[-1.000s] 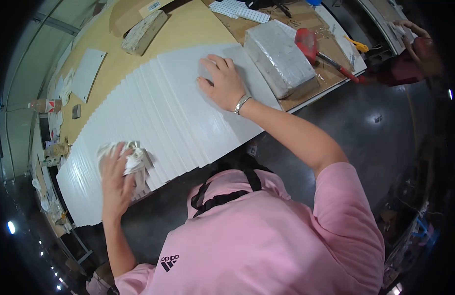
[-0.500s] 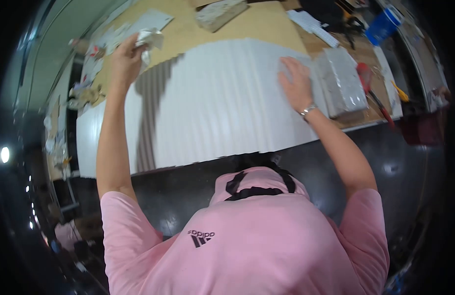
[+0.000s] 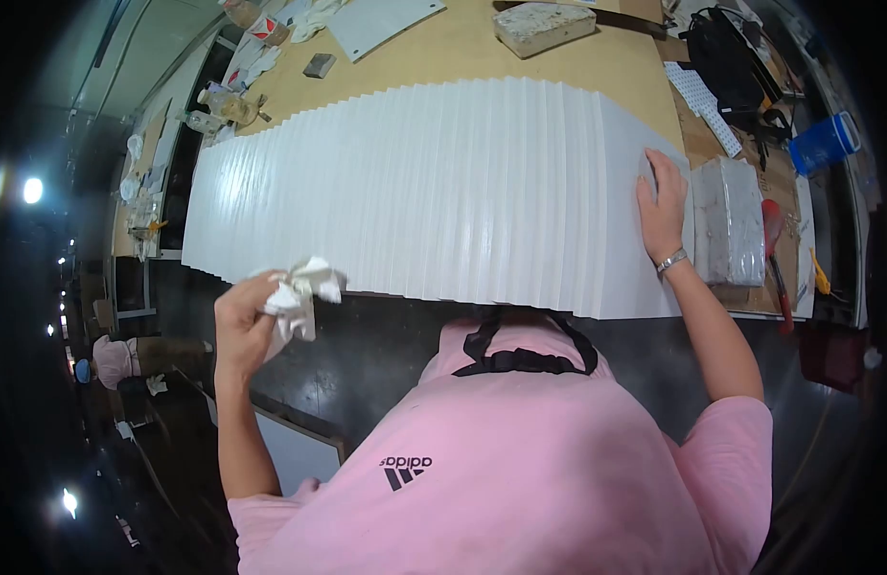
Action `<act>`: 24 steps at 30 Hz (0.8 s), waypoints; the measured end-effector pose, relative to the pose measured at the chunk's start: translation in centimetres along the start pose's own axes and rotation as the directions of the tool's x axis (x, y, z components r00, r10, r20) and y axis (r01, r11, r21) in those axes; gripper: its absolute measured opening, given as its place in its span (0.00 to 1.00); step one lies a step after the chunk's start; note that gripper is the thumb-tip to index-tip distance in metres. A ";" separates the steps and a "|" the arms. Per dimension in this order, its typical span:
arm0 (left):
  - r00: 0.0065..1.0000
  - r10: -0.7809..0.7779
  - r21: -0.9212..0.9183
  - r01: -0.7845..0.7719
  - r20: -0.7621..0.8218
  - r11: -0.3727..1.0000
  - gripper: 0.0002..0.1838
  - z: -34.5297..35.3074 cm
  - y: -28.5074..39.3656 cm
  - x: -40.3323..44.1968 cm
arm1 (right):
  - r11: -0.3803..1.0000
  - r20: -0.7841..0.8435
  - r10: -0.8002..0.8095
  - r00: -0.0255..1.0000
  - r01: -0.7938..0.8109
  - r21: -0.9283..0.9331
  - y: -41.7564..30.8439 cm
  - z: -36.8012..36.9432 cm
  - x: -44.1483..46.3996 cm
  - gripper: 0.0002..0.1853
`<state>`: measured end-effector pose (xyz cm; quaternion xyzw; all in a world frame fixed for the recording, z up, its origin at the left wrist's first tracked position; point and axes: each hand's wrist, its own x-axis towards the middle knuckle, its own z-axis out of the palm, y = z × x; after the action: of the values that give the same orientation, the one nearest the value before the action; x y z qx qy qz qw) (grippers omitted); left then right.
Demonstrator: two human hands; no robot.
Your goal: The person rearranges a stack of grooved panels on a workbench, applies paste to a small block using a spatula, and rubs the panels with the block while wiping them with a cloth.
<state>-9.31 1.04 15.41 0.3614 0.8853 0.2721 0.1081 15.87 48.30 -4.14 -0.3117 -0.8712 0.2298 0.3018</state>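
Holds crumpled cloth (image 3: pixel 309 286) pinched between thumb and curled fingers of left grip (image 3: pixel 244 321), at the near edge of the white panels (image 3: pixel 395 192); hard to tell whether touching or just clear of them. Rests right grip (image 3: pixel 664 206) on the broad exposed face at the right end of the row, open, with fingers partly spread and nothing grasped. Has the white panels already laid across the counter (image 3: pixel 443 59) in a long overlapping row, reaching rightward to near the plastic-wrapped block (image 3: pixel 736 225). Judging by the layout, looks fully fanned, with mostly narrow strips exposed. Shows no clear boundary between worked and unworked strips; impossible to tell the finished share from any remainder. Includes mottled block (image 3: pixel 544 31) and small grey block (image 3: pixel 319 65) beyond the row.
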 end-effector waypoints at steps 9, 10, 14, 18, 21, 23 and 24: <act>0.924 0.348 0.261 -0.300 -0.162 0.918 0.22 8.6 -3.6 18.4 | 1.000 -0.059 -0.022 0.998 0.021 -0.009 0.1 0.1 0.1 0.24; 0.917 0.352 0.284 -0.293 -0.186 0.913 0.21 9.2 -4.1 21.1 | 1.000 -0.069 -0.018 0.997 0.017 -0.018 0.0 0.0 0.0 0.24; 0.963 0.265 0.145 -0.256 -0.046 0.956 0.17 9.7 -6.3 32.1 | 0.999 -0.164 0.037 0.986 -0.031 0.038 0.5 1.4 -0.3 0.23; 0.956 0.247 0.057 -0.241 -0.158 0.969 0.23 5.5 -6.4 35.6 | 0.995 -0.162 0.094 0.982 -0.089 0.040 0.2 1.6 -0.6 0.23; 0.927 0.354 0.036 -0.352 -0.122 0.935 0.24 3.1 -9.3 34.3 | 0.987 -0.144 0.149 0.978 -0.138 0.084 -0.3 1.2 -0.7 0.21; 0.959 0.281 0.053 -0.283 0.042 0.958 0.25 3.4 -10.7 30.2 | 0.984 -0.141 0.165 0.976 -0.153 0.090 -0.7 0.8 -0.7 0.21; 0.963 0.233 0.088 -0.246 0.135 0.965 0.25 4.3 -11.8 28.1 | 0.983 -0.134 0.166 0.977 -0.153 0.102 -0.9 0.7 -0.7 0.20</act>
<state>-34.63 15.45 5.36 0.4873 0.8395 0.2136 0.1100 15.48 47.06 -4.35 -0.3822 -0.8083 0.2698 0.3575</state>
